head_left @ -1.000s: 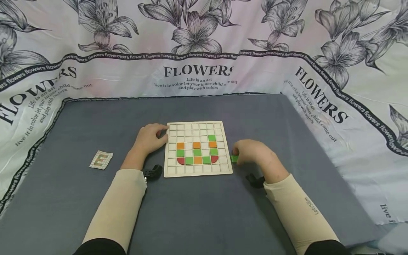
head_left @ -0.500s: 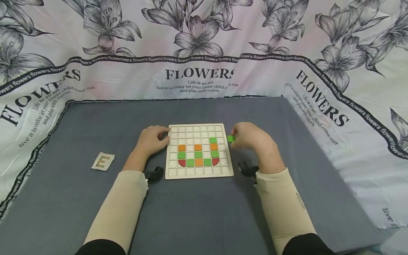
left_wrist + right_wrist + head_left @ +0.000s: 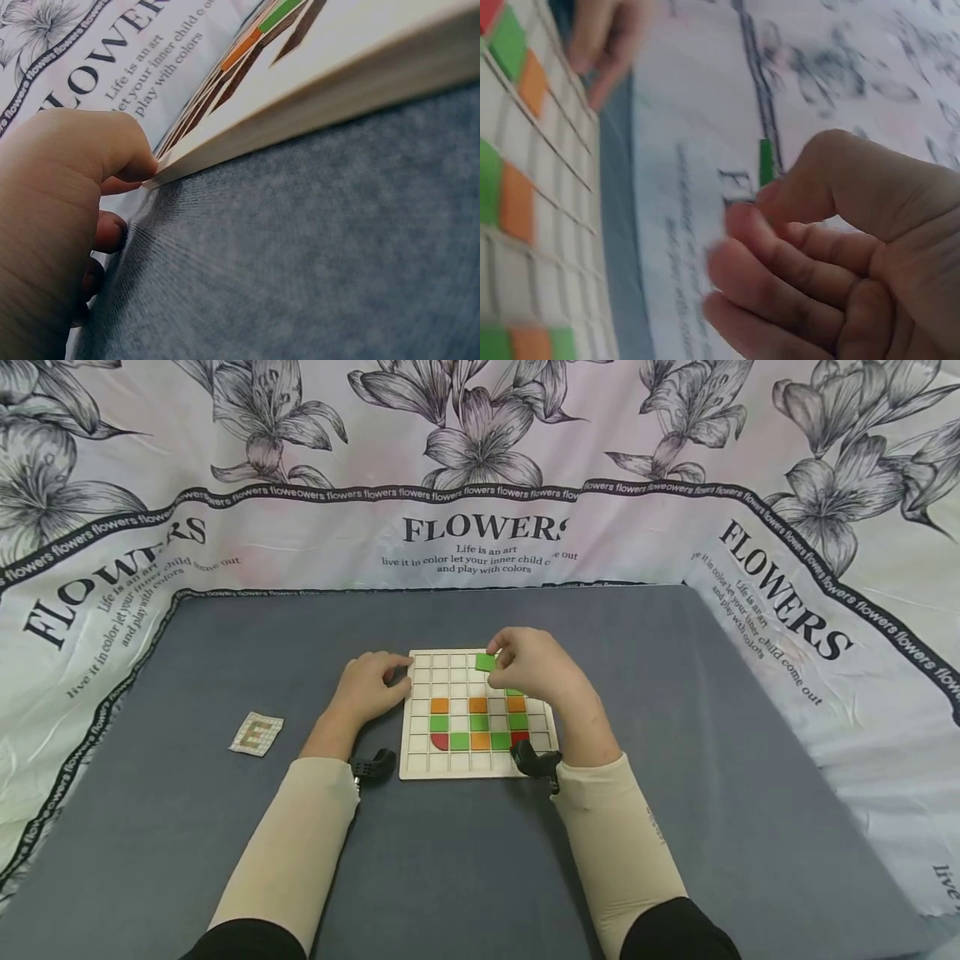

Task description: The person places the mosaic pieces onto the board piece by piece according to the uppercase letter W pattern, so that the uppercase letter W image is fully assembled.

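A square wooden grid board (image 3: pixel 420 763) lies on the grey tabletop in the head view. Several green and orange square tiles and red rounded-corner tiles sit in its cells. My left hand (image 3: pixel 367 687) touches the board's left edge near the far corner, thumb and forefinger apart; in the left wrist view the hand (image 3: pixel 67 195) meets that edge. My right hand (image 3: pixel 542 670) is above the board's far right part, pinching a green square tile (image 3: pixel 484 662) between thumb and fingertips. In the right wrist view this tile (image 3: pixel 766 160) appears edge-on. The right hand and wrist hide some cells.
A small patterned card (image 3: pixel 257 733) with a grid design lies on the grey tabletop (image 3: pixel 465 860), left of the left forearm. Flower-printed cloth (image 3: pixel 480 552) borders the tabletop at the back and sides. A black wrist device (image 3: pixel 534 760) overhangs the board's near right corner.
My right hand has carried the green tile from beside the board's right edge, away from me and leftward, to over its far rows. The left hand has stayed at the board's left edge.
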`<state>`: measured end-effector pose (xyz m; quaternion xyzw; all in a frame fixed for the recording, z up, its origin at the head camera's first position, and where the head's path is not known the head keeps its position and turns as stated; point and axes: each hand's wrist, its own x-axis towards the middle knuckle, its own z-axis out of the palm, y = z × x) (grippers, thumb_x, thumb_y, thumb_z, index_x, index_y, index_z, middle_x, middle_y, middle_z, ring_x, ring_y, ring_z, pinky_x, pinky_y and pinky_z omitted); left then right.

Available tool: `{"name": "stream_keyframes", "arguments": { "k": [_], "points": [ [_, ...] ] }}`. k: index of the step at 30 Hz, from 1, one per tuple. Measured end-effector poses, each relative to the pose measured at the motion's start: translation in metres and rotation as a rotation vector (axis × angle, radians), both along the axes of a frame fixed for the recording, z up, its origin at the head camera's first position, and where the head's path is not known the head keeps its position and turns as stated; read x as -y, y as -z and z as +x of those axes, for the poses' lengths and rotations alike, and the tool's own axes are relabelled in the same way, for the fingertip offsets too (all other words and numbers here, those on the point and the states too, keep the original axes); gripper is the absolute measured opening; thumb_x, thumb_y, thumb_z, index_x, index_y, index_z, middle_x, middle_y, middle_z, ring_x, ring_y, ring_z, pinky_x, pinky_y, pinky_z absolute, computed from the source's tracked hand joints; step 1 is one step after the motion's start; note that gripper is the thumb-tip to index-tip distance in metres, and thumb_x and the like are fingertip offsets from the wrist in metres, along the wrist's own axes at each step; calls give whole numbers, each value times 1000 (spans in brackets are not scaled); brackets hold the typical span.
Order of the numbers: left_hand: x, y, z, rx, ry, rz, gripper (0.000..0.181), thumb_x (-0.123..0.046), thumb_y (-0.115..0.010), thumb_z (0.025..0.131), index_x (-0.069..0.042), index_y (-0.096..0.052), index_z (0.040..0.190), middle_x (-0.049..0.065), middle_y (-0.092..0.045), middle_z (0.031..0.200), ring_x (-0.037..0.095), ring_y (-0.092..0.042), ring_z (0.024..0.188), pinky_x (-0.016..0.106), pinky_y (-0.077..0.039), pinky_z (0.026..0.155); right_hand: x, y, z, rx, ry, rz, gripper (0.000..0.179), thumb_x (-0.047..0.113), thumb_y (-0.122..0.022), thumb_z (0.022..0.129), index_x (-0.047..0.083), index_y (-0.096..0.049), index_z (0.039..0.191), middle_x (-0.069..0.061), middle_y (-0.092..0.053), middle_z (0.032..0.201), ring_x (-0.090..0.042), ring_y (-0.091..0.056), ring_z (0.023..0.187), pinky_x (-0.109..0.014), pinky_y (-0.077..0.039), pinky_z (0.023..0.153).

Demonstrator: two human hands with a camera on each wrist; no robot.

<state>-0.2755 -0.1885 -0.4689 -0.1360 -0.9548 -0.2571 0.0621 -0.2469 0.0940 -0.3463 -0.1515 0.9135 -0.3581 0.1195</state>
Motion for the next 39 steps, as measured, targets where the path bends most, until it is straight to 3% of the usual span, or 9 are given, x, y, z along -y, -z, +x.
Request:
{"name": "stream_keyframes", "arguments": {
  "k": [7, 13, 18, 22, 29, 34, 39],
  "points": [
    [1, -2, 0, 10, 0, -5, 43, -29, -62, 94, -15, -71, 134, 4, -50, 74, 23, -44, 72, 41, -30, 75, 38, 20, -6, -110, -66, 192, 33, 16, -74, 85, 13, -69, 117, 0, -65, 87, -19, -58, 71, -38, -46, 70],
    [1, -4, 1, 14, 6, -5, 43, -28, -62, 94, -15, -72, 133, 3, -50, 74, 23, -45, 72, 41, -31, 75, 60, 46, -13, -98, -110, 370, 36, 22, -76, 86, 15, -70, 120, 1, -67, 90, -18, -59, 75, -35, -48, 67],
    [0, -4, 0, 13, -1, -15, 42, -29, -61, 95, -16, -71, 134, 3, -50, 75, 23, -45, 72, 40, -31, 74, 70, 57, -14, -115, -152, 474, 28, 19, -74, 87, 14, -74, 115, 3, -70, 100, -16, -60, 77, -35, -49, 67],
    [1, -4, 0, 13, -1, -8, 42, -28, -62, 95, -16, -71, 134, 4, -49, 73, 23, -44, 70, 40, -31, 75, 73, 60, -13, -129, -142, 507, 22, 20, -74, 90, 14, -77, 111, 2, -72, 102, -16, -61, 78, -35, -50, 68],
    [1, -4, 0, 5, -7, -7, 42, -28, -62, 95, -16, -72, 134, 3, -49, 73, 23, -43, 70, 40, -31, 75, 73, 59, -13, -154, -114, 486, 29, 22, -72, 94, 20, -78, 122, 2, -73, 120, -17, -66, 95, -37, -55, 75],
    [1, -3, 0, 9, -9, -2, 42, -27, -62, 94, -15, -72, 133, 4, -49, 74, 23, -43, 71, 41, -30, 75, 74, 58, -12, -177, -122, 508, 22, 24, -68, 99, 24, -81, 117, 4, -73, 120, -19, -68, 105, -37, -56, 78],
    [1, -3, 0, 5, -12, -3, 42, -27, -62, 94, -16, -72, 133, 4, -49, 74, 23, -44, 72, 41, -30, 76, 75, 61, -11, -200, -99, 517, 20, 24, -67, 100, 27, -82, 114, 6, -74, 117, -18, -69, 104, -36, -57, 77]
  ]
}}
